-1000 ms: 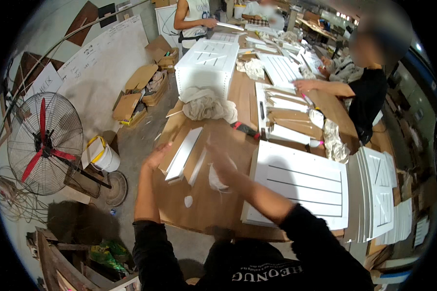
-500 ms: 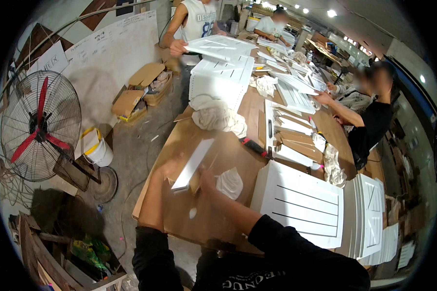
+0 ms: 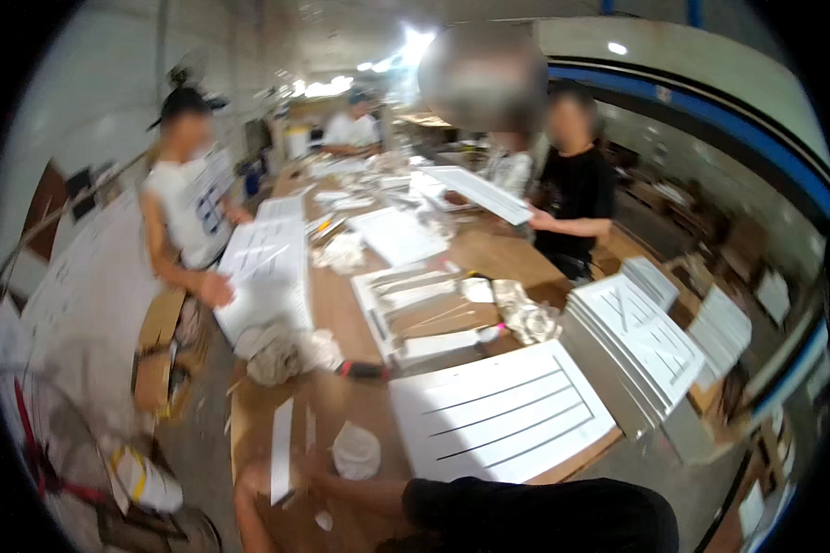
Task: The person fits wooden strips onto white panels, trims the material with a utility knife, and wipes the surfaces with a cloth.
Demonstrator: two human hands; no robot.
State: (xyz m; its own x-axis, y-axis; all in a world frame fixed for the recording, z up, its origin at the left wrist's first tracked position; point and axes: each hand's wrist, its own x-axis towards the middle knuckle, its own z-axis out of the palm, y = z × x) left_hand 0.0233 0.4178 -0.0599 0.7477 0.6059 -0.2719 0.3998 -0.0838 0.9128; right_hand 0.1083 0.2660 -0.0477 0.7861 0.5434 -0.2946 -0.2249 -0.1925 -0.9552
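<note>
A narrow white strip [image 3: 282, 450] stands out on the near part of the brown table, between my hands. My left hand [image 3: 252, 481] is at the strip's left edge near its lower end. On the other side, my right hand [image 3: 312, 475] is close to the strip, beside a thin pale sliver [image 3: 311, 426]. Motion smears the fingers of both hands, so their grip does not show. A crumpled white cloth [image 3: 356, 452] rests right of my right hand. Nearer me lies a small white scrap [image 3: 324, 521].
A slotted white panel [image 3: 507, 415] lies at right, with stacked white panels [image 3: 636, 323] beyond it. Ahead are bunched rags [image 3: 275, 355], a red-and-black tool [image 3: 363, 370] and a white frame [image 3: 378, 323]. Co-workers [image 3: 189, 203] [image 3: 576, 175] stand along both sides handling panels.
My view has lifted and swung right, so my hands and the strip now sit lower in the picture. The co-worker at left has set the raised panel down on the stack; the right one holds a panel raised.
</note>
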